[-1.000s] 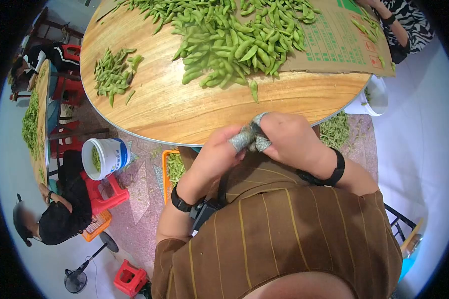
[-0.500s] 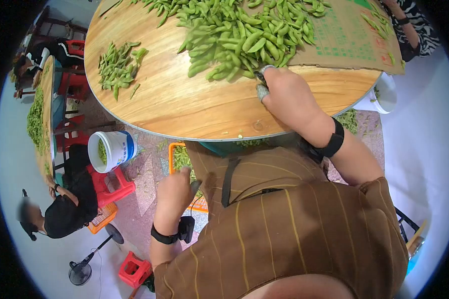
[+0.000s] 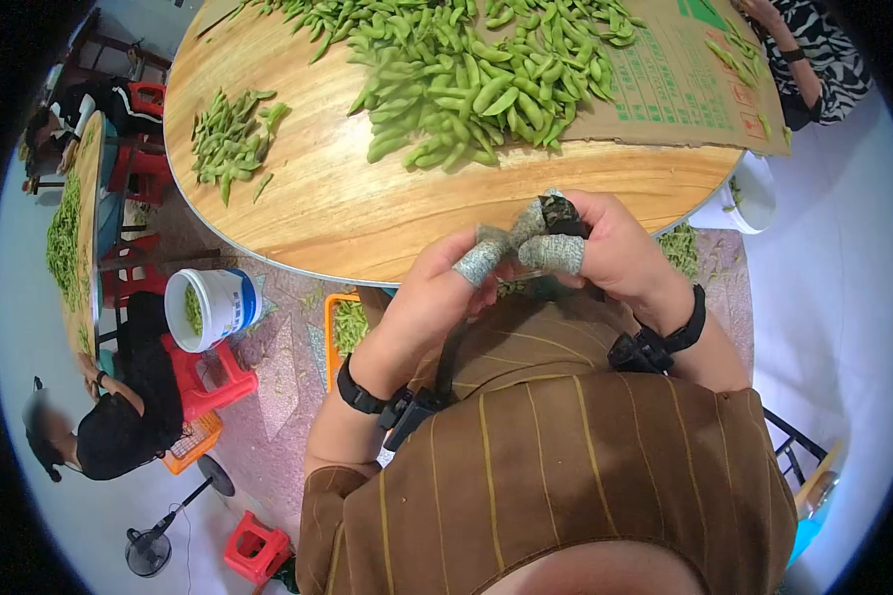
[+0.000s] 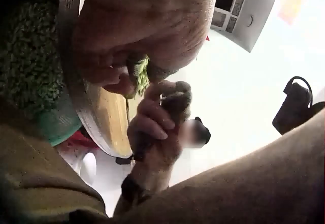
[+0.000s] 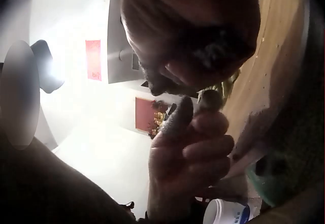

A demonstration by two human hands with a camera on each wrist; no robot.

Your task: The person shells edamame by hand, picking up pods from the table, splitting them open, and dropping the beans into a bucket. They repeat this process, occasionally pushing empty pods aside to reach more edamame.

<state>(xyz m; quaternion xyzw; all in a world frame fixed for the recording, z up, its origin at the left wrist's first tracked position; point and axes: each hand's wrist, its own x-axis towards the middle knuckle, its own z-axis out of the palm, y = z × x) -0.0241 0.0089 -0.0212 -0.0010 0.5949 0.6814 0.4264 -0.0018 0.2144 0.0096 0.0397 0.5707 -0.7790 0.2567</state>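
While the hands meet just above the near edge of the round table [image 3: 308, 220], we see the main heap of green pods [image 3: 486, 89] beyond them, partly on bare wood and partly on printed cardboard [image 3: 665, 84]. We find a smaller heap [image 3: 230, 147] apart, toward the table's left side.

Nearer to us, the left hand [image 3: 437, 283] has its fingers curled inward, its grey-wrapped thumb brought to the fingertips of the right hand [image 3: 620, 248]. We note grey wraps on the right hand too, its fingers bent around a dark patch that we cannot identify. Blur and shadow keep us from telling whether either hand grips a pod.

Further out, we observe a white bucket [image 3: 208, 309] with green contents beside a red stool [image 3: 206, 382] on the left, and an orange crate [image 3: 339, 337] of green pieces below the table edge. A person in black [image 3: 124, 431] sits left of the bucket; at upper right we see a zebra-patterned garment [image 3: 829, 59].
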